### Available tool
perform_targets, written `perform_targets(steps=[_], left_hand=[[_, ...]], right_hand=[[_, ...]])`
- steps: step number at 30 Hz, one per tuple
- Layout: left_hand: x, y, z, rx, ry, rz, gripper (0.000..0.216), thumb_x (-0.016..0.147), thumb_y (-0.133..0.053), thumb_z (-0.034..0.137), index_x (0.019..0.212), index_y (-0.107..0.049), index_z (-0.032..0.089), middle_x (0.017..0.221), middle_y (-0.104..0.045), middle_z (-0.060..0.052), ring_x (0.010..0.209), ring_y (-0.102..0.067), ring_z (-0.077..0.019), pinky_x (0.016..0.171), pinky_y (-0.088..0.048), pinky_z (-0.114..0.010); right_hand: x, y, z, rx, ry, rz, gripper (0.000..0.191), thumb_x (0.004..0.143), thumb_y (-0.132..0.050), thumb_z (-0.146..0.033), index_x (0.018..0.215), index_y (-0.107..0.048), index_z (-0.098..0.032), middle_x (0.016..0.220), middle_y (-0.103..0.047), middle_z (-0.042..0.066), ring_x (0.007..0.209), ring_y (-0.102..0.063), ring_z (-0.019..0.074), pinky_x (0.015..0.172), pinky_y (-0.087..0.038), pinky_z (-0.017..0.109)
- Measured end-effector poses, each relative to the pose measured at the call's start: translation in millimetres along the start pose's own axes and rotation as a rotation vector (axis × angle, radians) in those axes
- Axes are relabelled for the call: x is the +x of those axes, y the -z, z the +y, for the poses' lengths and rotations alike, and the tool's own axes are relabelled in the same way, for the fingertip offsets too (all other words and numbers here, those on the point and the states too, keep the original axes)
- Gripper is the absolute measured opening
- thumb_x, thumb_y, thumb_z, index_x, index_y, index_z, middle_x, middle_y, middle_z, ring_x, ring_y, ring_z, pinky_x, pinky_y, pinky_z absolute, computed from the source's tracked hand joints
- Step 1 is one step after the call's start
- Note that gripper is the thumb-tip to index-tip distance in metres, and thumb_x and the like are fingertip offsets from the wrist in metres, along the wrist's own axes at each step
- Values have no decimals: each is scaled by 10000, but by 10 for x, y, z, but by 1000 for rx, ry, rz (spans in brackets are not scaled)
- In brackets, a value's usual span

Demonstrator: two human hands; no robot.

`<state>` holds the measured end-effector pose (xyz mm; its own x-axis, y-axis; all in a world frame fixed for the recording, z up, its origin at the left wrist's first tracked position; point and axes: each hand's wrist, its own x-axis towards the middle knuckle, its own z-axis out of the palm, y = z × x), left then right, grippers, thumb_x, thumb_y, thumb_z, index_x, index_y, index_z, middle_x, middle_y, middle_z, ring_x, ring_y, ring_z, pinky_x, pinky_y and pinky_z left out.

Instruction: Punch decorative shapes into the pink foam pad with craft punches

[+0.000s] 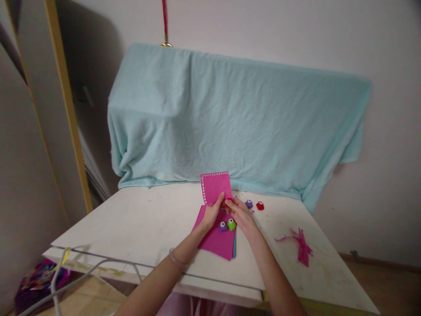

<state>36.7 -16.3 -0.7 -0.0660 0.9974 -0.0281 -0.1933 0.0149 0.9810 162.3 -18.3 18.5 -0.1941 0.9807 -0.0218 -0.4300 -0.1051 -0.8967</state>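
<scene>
My left hand (212, 215) is closed on a pink sheet of paper (216, 186), held tilted up; small punched holes run along its top and left edges. At the sheet's lower right, my right hand (240, 213) grips a small red paper punch (228, 201), mostly hidden by the fingers. Below my hands lies a stack of coloured paper (217, 243), magenta on top with a blue edge showing. On it sit a purple punch (223, 226) and a green punch (231, 224), side by side.
Behind my right hand are another purple punch (249, 203) and a red punch (260, 205), with pink paper bits around. Pink paper scraps (303, 248) lie at the right. A light-blue cloth (246, 123) hangs behind the white table (131, 219); a grey cable (98, 263) crosses its front left.
</scene>
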Motion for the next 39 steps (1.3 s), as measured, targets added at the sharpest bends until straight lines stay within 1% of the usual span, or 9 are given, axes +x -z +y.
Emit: perform_targets(steps=[5,11,16,22,26,30,34,39], left_hand=[[6,25,-2,45,31,16,591,733,-569,700,821,-735,140,812,-732,-101,850,-664,-248,822,-481,-333],[48,11,-54,5,40,15,637,728,-561,720,830,-738,118,832,-733,-124,862,-672,-263,843,-479,-357],[24,0,-30,22,46,-19,632,750,-535,719,796,-750,127,792,-735,-127,859,-678,-271,917,-455,-378],[-54,-17,52,21,-7,-17,646,762,-553,698,1005,-731,127,976,-737,-120,938,-672,-259,925,-463,-354],[-39,-20,29,19,-6,-4,650,772,-540,703,975,-735,116,942,-741,-124,921,-681,-259,929,-469,-361],[2,-7,-29,2,25,22,650,758,-562,702,974,-736,114,924,-744,-130,943,-680,-276,943,-469,-387],[22,-14,-39,-75,32,17,619,764,-578,682,938,-742,111,906,-746,-136,919,-693,-270,935,-485,-383],[19,-48,21,-270,129,-14,594,772,-620,640,968,-724,88,939,-741,-172,831,-714,-270,840,-542,-394]], right_hand=[[-18,-4,-13,-33,7,-7,361,601,-864,-345,855,-672,-176,788,-671,19,637,-568,129,611,-431,260],[-2,12,3,-36,19,18,361,605,-855,-375,852,-684,-175,810,-682,32,657,-583,140,631,-448,271],[19,28,22,-52,81,60,334,641,-831,-395,855,-693,-180,818,-682,35,651,-567,141,622,-444,273],[-3,4,16,-112,140,86,319,675,-804,-423,863,-697,-189,788,-668,12,617,-542,126,626,-435,274],[11,10,16,-61,134,78,306,701,-790,-413,891,-690,-195,827,-676,20,637,-561,137,649,-455,289],[24,15,23,-42,138,91,319,678,-805,-428,868,-686,-201,798,-676,14,619,-564,135,657,-472,295],[11,7,18,-28,147,113,324,672,-810,-425,873,-691,-200,780,-686,6,600,-576,131,641,-475,283],[8,22,-19,16,110,175,338,650,-825,-417,854,-692,-182,769,-707,26,597,-598,142,596,-478,265]])
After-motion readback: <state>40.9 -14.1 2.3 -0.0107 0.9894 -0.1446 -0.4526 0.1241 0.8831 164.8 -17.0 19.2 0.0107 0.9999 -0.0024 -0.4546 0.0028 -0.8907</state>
